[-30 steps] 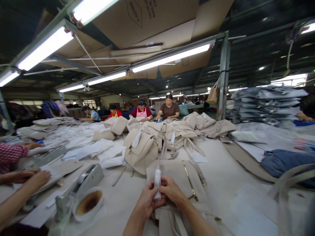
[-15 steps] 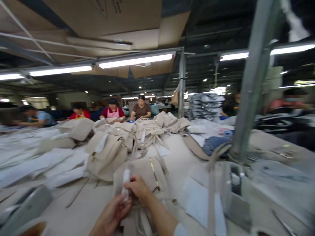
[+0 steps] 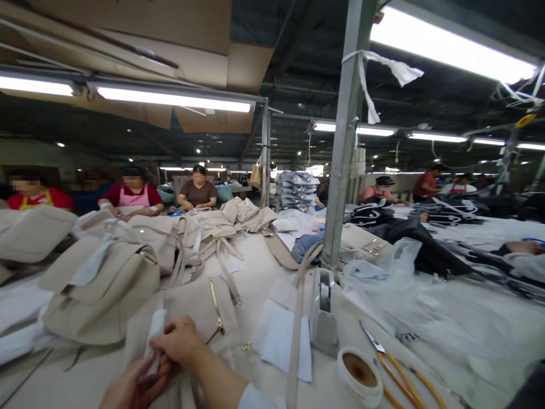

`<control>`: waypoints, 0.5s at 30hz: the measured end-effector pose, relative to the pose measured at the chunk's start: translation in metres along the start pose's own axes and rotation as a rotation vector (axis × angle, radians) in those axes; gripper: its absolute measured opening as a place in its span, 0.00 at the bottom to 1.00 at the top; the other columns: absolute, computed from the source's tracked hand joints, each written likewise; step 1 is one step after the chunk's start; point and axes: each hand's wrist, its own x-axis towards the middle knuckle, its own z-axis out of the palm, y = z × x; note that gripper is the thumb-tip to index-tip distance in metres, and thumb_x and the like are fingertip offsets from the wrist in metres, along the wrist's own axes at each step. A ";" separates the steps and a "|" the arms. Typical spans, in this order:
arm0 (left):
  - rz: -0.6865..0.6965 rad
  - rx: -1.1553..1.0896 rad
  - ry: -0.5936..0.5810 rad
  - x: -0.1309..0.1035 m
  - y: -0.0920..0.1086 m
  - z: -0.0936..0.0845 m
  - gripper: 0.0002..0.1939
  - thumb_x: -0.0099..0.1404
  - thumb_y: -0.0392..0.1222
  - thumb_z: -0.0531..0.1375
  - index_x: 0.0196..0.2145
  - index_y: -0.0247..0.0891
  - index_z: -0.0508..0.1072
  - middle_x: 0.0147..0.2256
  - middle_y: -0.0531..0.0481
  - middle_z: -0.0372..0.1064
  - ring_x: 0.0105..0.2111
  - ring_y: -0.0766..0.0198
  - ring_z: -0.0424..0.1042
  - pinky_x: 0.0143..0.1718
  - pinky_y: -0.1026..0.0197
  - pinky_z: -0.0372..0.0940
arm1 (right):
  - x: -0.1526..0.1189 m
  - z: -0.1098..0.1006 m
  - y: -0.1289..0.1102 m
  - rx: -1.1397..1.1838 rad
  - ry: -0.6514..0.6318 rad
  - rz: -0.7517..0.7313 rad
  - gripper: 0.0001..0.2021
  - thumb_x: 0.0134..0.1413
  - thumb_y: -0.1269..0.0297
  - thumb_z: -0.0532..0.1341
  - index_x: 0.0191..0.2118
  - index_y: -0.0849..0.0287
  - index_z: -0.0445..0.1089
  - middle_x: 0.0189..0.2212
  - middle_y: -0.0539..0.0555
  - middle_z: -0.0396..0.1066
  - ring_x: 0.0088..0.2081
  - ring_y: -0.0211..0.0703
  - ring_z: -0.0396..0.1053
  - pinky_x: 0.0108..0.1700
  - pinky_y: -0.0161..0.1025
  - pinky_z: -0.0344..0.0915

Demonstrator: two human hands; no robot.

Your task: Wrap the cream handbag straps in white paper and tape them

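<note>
i view a pale worktable point(image 3: 255, 267) below lit tubes point(image 3: 174, 99). lower left of frame: right hand point(image 3: 181, 341), back upward, pinches the white wrapped strip point(image 3: 155, 332); left hand point(image 3: 138, 385), fingers curled, grips its lower end.

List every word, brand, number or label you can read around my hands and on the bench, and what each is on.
None reads clearly.
Clear plastic sheeting: dark characters, too blurred and creased to read.
Overhead cardboard: a faint printed mark, too small to read.
White strip in the left hand and right hand: no lettering visible.
Tape dispenser: none visible.
</note>
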 end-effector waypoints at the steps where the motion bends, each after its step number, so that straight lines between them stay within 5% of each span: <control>1: 0.012 0.000 0.014 0.001 -0.001 -0.001 0.04 0.62 0.26 0.56 0.31 0.29 0.70 0.22 0.43 0.75 0.21 0.62 0.75 0.23 0.64 0.73 | -0.003 -0.004 -0.001 -0.024 0.003 -0.023 0.09 0.37 0.73 0.65 0.18 0.56 0.64 0.13 0.42 0.57 0.23 0.39 0.65 0.29 0.36 0.64; 4: 0.035 -0.018 0.053 0.003 -0.003 -0.003 0.04 0.62 0.26 0.57 0.31 0.30 0.69 0.22 0.44 0.75 0.20 0.63 0.75 0.22 0.66 0.73 | -0.024 -0.047 -0.007 -0.130 0.042 -0.198 0.04 0.38 0.70 0.66 0.24 0.55 0.72 0.19 0.45 0.66 0.32 0.42 0.68 0.39 0.37 0.63; 8: 0.047 -0.043 0.076 0.005 -0.004 -0.004 0.03 0.61 0.26 0.59 0.31 0.30 0.69 0.23 0.43 0.75 0.21 0.62 0.75 0.21 0.67 0.73 | -0.080 -0.180 -0.002 -0.291 0.352 -0.487 0.10 0.51 0.61 0.58 0.31 0.56 0.76 0.28 0.50 0.74 0.32 0.41 0.68 0.37 0.36 0.61; 10: 0.054 -0.039 0.068 0.007 -0.005 -0.005 0.03 0.61 0.26 0.59 0.31 0.30 0.69 0.23 0.43 0.75 0.21 0.62 0.75 0.21 0.66 0.73 | -0.109 -0.254 0.011 -0.323 0.632 -0.381 0.10 0.49 0.59 0.59 0.28 0.58 0.74 0.25 0.51 0.73 0.30 0.42 0.66 0.36 0.37 0.60; 12: 0.065 -0.029 0.058 0.010 -0.007 -0.006 0.04 0.60 0.26 0.59 0.30 0.31 0.70 0.23 0.44 0.75 0.21 0.62 0.75 0.21 0.67 0.73 | -0.134 -0.309 0.030 -0.255 0.775 -0.166 0.09 0.48 0.61 0.58 0.25 0.59 0.72 0.24 0.52 0.72 0.28 0.40 0.64 0.31 0.35 0.59; 15: 0.077 -0.016 0.038 0.017 -0.010 -0.009 0.05 0.61 0.26 0.59 0.29 0.33 0.69 0.23 0.45 0.76 0.21 0.62 0.76 0.21 0.67 0.73 | -0.155 -0.345 0.059 -0.104 0.773 0.116 0.09 0.47 0.63 0.59 0.23 0.60 0.71 0.26 0.53 0.73 0.24 0.35 0.61 0.23 0.32 0.53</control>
